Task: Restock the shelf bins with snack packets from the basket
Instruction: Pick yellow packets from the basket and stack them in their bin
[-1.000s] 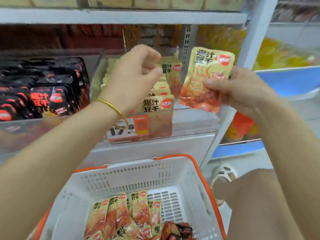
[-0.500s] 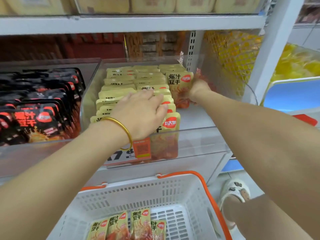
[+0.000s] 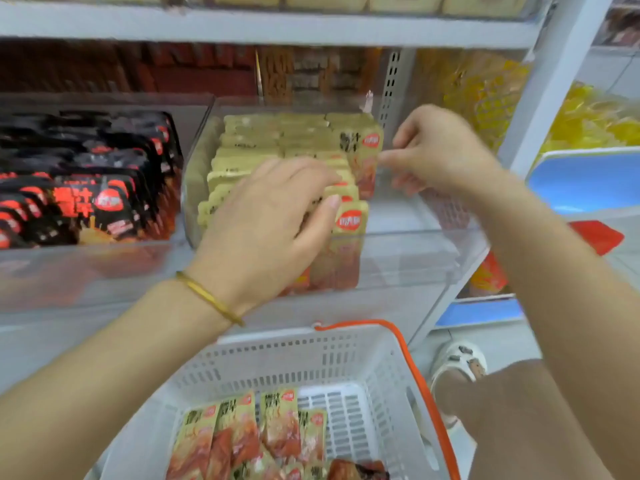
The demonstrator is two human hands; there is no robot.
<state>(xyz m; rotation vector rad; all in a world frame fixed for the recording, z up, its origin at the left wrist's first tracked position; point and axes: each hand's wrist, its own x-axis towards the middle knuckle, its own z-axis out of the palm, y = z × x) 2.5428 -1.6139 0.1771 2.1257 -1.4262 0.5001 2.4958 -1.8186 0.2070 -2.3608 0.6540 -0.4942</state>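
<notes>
A clear shelf bin (image 3: 415, 258) holds rows of yellow snack packets (image 3: 277, 140). My left hand (image 3: 273, 209) lies flat on the front rows and presses them with nearly straight fingers. One yellow packet (image 3: 363, 157) stands upright at the right end of the rows. My right hand (image 3: 440, 150) is just right of it, fingers loosely curled, fingertips at the packet's edge and holding nothing. Below, the white basket (image 3: 381, 358) with an orange handle contains several more yellow packets (image 3: 249, 434).
Left of the clear bin, another bin is full of black packets (image 3: 86, 188). Yellow goods (image 3: 485, 98) fill the space to the right behind a white shelf post (image 3: 554, 81). My foot in a white sandal (image 3: 457, 362) stands beside the basket.
My right hand carried a yellow packet into the bin, set it upright at the right end, and drew back. My left hand dropped onto the front rows and stays pressing them.
</notes>
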